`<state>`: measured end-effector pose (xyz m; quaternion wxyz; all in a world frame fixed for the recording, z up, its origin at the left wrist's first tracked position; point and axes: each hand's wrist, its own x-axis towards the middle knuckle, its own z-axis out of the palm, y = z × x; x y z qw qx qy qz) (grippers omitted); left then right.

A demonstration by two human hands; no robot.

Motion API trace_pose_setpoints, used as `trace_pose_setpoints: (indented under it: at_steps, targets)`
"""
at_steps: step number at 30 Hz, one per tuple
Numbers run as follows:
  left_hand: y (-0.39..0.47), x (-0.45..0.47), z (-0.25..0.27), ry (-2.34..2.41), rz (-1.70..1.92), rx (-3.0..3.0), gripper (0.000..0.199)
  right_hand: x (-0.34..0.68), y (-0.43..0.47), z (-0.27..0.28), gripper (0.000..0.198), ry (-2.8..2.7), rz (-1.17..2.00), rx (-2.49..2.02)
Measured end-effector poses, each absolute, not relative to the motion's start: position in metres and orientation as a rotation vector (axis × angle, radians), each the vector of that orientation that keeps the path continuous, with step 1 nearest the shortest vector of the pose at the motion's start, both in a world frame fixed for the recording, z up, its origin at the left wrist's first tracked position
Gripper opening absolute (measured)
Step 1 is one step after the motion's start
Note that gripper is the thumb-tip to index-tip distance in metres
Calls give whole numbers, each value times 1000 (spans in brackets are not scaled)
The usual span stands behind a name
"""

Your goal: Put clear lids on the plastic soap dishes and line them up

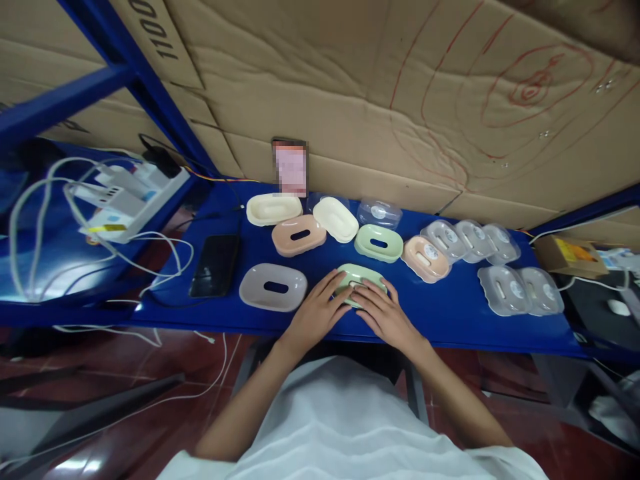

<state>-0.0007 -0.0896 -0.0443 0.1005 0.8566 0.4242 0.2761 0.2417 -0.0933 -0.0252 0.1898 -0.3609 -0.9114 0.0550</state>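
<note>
Presently, your left hand (311,317) and right hand (384,311) grip the front green dish (364,272) near the table (445,323) edge, with another green dish (379,254) just behind and open surface reaching rightward to lidded dishes (513,293).

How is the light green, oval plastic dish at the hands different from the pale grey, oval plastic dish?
The light green, oval plastic dish has the left hand and right hand on it; the pale grey, oval plastic dish has none. The grey dish's dark slot shows whole, while fingers partly hide the green dish's middle. Their colours differ: green versus grey. Both have rounded ends.
</note>
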Motion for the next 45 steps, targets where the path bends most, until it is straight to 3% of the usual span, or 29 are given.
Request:
trace_pose_setpoints:
  at_steps: [5,8,14,18,21,27,31,36,41,45]
  targets:
    - [-90,1,-45,1261,840,2486,38,268,-61,-10,45,-2516,221,-980]
    - [-90,1,-43,1237,869,2421,39,286,-2,1,44,-2245,123,-1225]
    - [-90,-3,-38,1177,821,2261,33,283,102,-3,77,-1972,94,-1787]
    - [-89,-4,-39,1194,837,2221,30,273,114,-10,57,-1991,63,-1760]
    - [-89,-4,-41,1206,832,2221,30,270,109,-10,44,-1994,18,-1693]
    - [-88,-4,-45,1244,834,2212,34,264,88,6,43,-1943,-173,-1542]
    - [-87,-5,-49,1283,863,2160,66,263,37,14,44,-1954,-239,-1375]
    - [-83,-9,-56,1257,886,2062,98,258,-60,-20,40,-1916,-190,-1318]
    - [-82,-10,-49,1219,870,2075,91,254,-101,-47,39,-1997,73,-1277]
    - [-88,-14,-49,1249,848,2069,84,259,-108,-56,66,-2050,392,-1290]
